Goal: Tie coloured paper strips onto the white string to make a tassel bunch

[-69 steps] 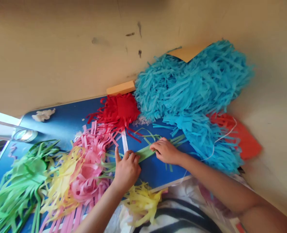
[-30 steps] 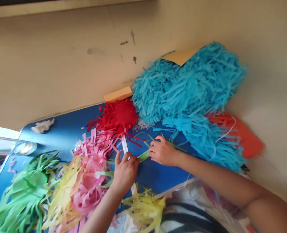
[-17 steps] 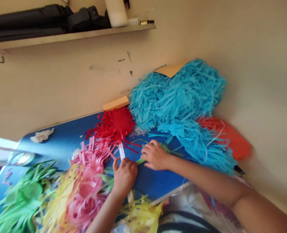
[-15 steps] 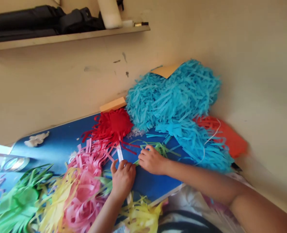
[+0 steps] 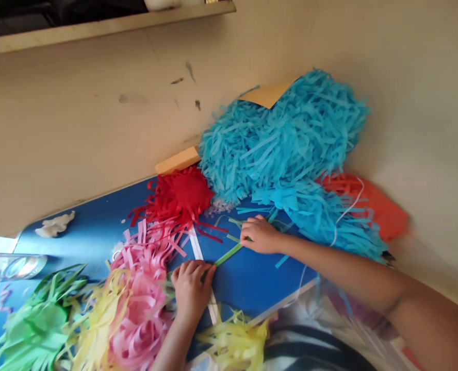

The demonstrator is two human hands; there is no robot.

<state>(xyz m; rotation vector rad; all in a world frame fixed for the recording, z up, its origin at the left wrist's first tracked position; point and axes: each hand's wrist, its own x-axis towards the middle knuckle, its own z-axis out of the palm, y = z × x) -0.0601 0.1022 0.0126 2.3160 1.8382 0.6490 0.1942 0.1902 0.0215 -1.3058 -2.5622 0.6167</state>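
A narrow green paper strip stretches between my two hands over the blue table. My left hand is closed on its near left end. Farther to the right, my right hand pinches the other end, with a few loose green strands poking out around the fingers. Pink fringed paper lies beside my left hand. Past my right hand is a bunch of blue fringed paper. Red fringed paper sits behind, between the hands. Yellow fringed paper lies at the table's near edge.
A big blue fringed paper heap leans against the wall, with an orange sheet on top. Orange-red paper lies at right. Green fringed paper and a clear glass are at left. A shelf overhangs the back.
My right hand has moved right and away from my left, drawing out the green strip between them. My left hand has shifted slightly left. The view has tilted down a little.
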